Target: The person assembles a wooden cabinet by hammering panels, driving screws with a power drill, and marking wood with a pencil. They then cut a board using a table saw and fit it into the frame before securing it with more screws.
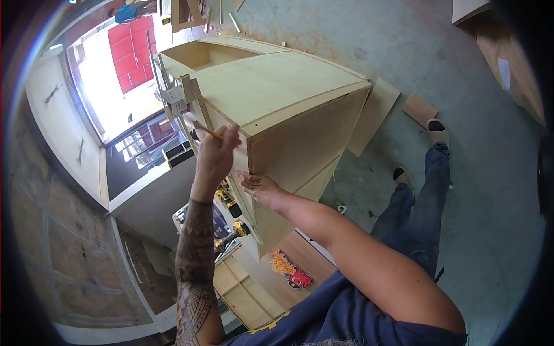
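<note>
My left hand [214, 158], on the tattooed arm, is closed round a thin yellow-brown pencil [208, 130] beside the near corner of a large plywood cabinet [311, 130]. The fingers are slightly blurred. My right hand [258, 187] rests below it, against the cabinet's near edge, with fingers stretched out and apart. A pale panel [271, 86] covers most of the cabinet's upper face, and an open compartment [210, 55] shows at its far end. Wooden strips [199, 98] and a white printed label [175, 95] are just beyond my left hand.
Yellow-and-black cordless drills [239, 229] lie beside the cabinet, near a board with a red cartoon logo [299, 279]. Loose plywood offcuts [375, 115] lie on the grey floor [404, 52] by my feet [437, 131]. Another person in blue [128, 12] is far off, near a red door [131, 55].
</note>
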Demonstrator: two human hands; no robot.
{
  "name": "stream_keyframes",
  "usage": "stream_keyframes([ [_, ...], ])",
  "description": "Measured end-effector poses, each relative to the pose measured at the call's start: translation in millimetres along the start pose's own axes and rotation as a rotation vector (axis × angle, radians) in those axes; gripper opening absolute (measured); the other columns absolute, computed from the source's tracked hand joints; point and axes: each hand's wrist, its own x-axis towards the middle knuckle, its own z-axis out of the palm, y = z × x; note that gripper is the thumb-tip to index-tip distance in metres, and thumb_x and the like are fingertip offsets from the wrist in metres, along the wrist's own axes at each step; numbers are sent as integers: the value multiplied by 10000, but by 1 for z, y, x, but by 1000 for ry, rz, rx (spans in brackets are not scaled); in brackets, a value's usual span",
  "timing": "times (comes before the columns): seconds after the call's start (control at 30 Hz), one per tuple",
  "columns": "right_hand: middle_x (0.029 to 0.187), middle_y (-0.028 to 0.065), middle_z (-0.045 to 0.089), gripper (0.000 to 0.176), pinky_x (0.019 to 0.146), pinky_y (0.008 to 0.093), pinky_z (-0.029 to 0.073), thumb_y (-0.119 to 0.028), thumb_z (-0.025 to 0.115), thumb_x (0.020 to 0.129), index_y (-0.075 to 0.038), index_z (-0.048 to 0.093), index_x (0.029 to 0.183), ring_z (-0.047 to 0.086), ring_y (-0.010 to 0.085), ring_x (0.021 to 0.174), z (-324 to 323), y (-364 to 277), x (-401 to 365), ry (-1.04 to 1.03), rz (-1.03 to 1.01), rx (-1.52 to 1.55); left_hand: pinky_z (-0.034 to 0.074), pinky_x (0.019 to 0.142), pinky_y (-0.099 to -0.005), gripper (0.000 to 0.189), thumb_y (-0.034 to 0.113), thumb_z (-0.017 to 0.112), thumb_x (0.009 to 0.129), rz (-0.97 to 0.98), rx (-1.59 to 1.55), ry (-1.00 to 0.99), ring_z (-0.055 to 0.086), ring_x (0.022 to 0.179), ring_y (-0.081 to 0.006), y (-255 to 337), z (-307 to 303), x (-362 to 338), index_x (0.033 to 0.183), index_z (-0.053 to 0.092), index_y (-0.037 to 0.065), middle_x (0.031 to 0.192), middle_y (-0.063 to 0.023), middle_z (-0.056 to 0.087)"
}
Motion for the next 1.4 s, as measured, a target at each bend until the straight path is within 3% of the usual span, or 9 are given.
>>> stream_keyframes([
  [0.03,1640,-2,356,533,1258,279,215,-120,268,1080,-47,276,1608,293,64,1521,18,9,-6,159,-190,-537,542,679,-315,422,366,592,1056,22,-47,96,696,715,-146,3,-5,-6,892,721,-1,745,-98,716],
  [0.13,1565,82,484,541,1204,304,371,-44,559,993,52,426,1509,452,148,1451,-5,-2,5,61,-193,-400,517,538,-282,307,299,622,1047,-114,100,121,688,661,-115,12,-31,-32,1078,704,5,857,-127,736],
  [0.33,1558,136,478,532,1204,284,375,10,527,992,84,408,1505,435,163,1462,-14,-4,6,5,-146,-214,561,487,-262,480,208,597,1043,36,-568,61,694,614,-131,7,-29,-67,1452,485,-16,1199,-184,692],
  [0.47,1545,158,486,528,1203,279,383,27,516,991,96,398,1502,459,178,1445,-43,-12,19,-144,-199,-276,624,857,-397,352,151,530,1064,66,-1276,157,739,794,-198,21,-12,-69,1376,539,-11,1187,-172,677],
  [0.6,1538,150,501,519,1203,285,389,15,527,993,95,414,1493,509,188,1405,-3,3,0,-6,-174,-212,560,1008,-476,297,231,520,1066,234,-811,54,715,942,-214,-45,-7,-49,1231,611,2,843,-73,632],
  [0.77,1542,143,502,523,1216,287,374,-21,552,1003,98,418,1494,495,183,1421,18,15,-12,209,-286,-501,560,843,-313,209,164,574,984,54,-237,-25,744,834,-167,14,5,-34,1018,635,-32,983,-142,769],
  [1.13,1568,112,491,509,1230,273,315,-216,593,1066,60,488,1480,445,142,1455,-22,0,6,-191,-276,-645,567,719,-311,170,148,661,874,14,40,-37,748,744,-172,4,14,-7,900,685,-18,770,-93,755],
  [1.23,1613,90,399,524,1251,304,303,-95,406,1066,37,327,1566,395,143,1488,17,15,-13,94,-255,-750,559,712,-315,185,159,667,869,-26,44,-28,733,730,-172,4,15,-4,883,700,-22,779,-98,753],
  [1.4,1612,107,401,521,1248,298,305,-77,422,1060,56,335,1556,385,150,1497,6,13,-8,43,-276,-724,548,732,-295,215,177,628,956,-29,88,-88,728,765,-136,1,17,-1,957,705,-24,814,-96,768],
])
